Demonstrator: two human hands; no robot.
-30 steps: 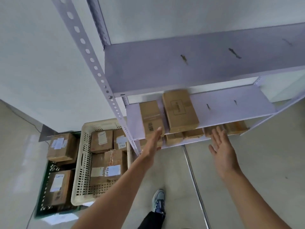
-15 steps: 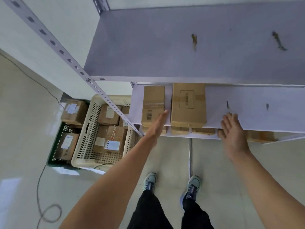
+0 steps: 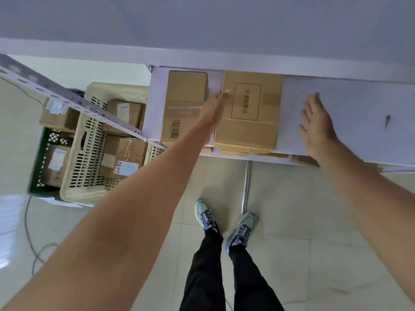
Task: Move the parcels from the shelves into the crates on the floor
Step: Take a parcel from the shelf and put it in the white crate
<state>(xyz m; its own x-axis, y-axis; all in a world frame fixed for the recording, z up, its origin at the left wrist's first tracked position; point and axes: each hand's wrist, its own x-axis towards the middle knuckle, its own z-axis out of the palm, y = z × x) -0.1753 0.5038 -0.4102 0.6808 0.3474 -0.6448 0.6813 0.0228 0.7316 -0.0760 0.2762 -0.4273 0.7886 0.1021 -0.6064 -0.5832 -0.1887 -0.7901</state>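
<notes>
Two brown cardboard parcels lie side by side on a white shelf [image 3: 350,122]. The bigger parcel [image 3: 249,117] has a printed rectangle on top; the narrower parcel [image 3: 183,108] to its left carries a barcode. My left hand [image 3: 213,111] reaches into the gap between them, fingertips touching the bigger parcel's left edge, fingers straight. My right hand [image 3: 316,124] hovers open over the bare shelf, just right of the bigger parcel and apart from it. On the floor at left stand a cream crate [image 3: 83,167] and a dark green crate [image 3: 41,167], both holding parcels.
A perforated metal upright [image 3: 67,97] slants across the crates. An upper shelf [image 3: 202,30] fills the top of the view. More parcels [image 3: 303,159] peek out from a lower shelf. My feet stand on the tiled floor; a cable [image 3: 31,239] lies at left.
Both hands have moved forward over the shelf, the left one reaching the bigger parcel's left edge. My view has tipped further down and closer to the shelf.
</notes>
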